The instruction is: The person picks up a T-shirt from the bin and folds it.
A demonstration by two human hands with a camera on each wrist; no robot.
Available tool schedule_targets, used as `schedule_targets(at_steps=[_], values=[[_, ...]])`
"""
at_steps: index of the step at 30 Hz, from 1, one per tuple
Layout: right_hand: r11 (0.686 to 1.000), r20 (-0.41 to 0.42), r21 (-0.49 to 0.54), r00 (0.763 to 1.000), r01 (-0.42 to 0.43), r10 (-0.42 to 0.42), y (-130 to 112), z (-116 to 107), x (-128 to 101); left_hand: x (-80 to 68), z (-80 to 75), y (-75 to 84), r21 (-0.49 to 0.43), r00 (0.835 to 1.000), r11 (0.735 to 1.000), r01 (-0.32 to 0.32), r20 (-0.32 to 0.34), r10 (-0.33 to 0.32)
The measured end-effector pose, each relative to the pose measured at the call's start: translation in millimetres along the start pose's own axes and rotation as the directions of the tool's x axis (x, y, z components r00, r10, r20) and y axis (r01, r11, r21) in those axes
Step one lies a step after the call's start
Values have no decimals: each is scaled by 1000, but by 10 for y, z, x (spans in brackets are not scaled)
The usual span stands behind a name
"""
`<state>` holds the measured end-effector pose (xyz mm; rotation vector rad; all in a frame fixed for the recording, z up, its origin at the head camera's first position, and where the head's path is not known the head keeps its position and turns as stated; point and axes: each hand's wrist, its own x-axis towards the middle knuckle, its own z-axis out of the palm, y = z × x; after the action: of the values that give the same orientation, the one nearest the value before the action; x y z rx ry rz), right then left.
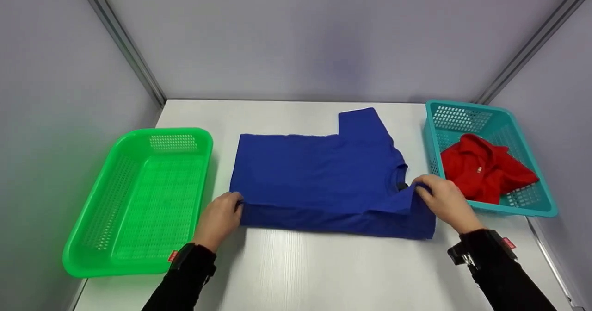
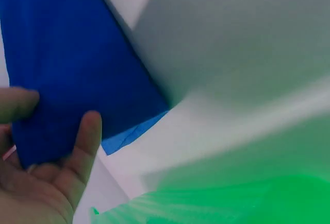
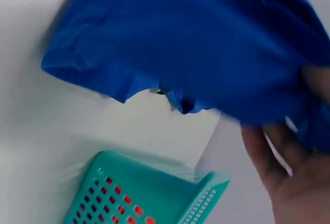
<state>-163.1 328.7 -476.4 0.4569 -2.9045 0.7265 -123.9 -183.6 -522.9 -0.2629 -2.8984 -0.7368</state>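
Partition walls (image 1: 296,38), three: pale, lilac-grey, enclosing the desk at its far, left and right edges; grey metal strips (image 1: 127,47) at the two far corners.

Desk (image 1: 296,269): white, faint lengthwise streaks, a soft sheen near the middle.

Green basket (image 1: 152,200): perforated plastic, along the desk's left edge, its long sides running from the far part towards the near.

Blue T-shirt (image 1: 300,167): flat across the middle of the desk, long axis roughly parallel to the far edge. Hem towards the left edge, collar towards the right; one sleeve points at the far edge. A strip along the near side shows a lengthwise fold.

Teal basket (image 1: 432,139): perforated, at the desk's far right corner.

Red garment (image 1: 485,163): crumpled, inside the teal basket; small pale mark, illegible.

Left hand (image 1: 218,219): pinching the shirt's hem end. Right hand (image 1: 444,200): gripping the fabric beside the collar. Black sleeves (image 1: 178,281) on both arms.

Red tags (image 1: 173,256), one at each wrist: lettering too small to read.

Neck label (image 1: 402,186): dark, inside the collar, no writing legible.
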Motion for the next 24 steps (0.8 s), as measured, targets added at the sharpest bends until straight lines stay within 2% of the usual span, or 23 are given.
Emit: schedule_targets(at_steps=[2,5,9,13,16,18,20,22,24], values=[[996,-102,-67,993,51,-58,-9,67,103,95,31,-7,11,999,999,48,-10,-48],[984,-219,-151,968,93,-125,-22,167,233,213,76,-24,20,992,992,124,2,-124],[971,-293,-222,944,85,-149,-41,275,355,304,135,-54,36,981,981,193,18,-194],[946,-352,-321,921,47,-166,-57,360,435,327,221,-101,104,979,974,203,-17,-203],[942,-380,-335,912,21,-155,-73,415,458,316,298,-160,161,978,966,203,-73,-193],[956,-370,-293,922,6,-119,-77,456,442,300,349,-198,196,978,961,194,-118,-174],[973,-332,-229,941,-13,-65,-73,509,392,285,392,-229,230,978,959,165,-163,-129],[983,-260,-180,965,-22,-26,-48,587,316,268,430,-242,266,982,959,95,-181,-47],[988,-156,-157,987,1,-25,-3,684,217,244,462,-238,299,988,954,-17,-143,63]])
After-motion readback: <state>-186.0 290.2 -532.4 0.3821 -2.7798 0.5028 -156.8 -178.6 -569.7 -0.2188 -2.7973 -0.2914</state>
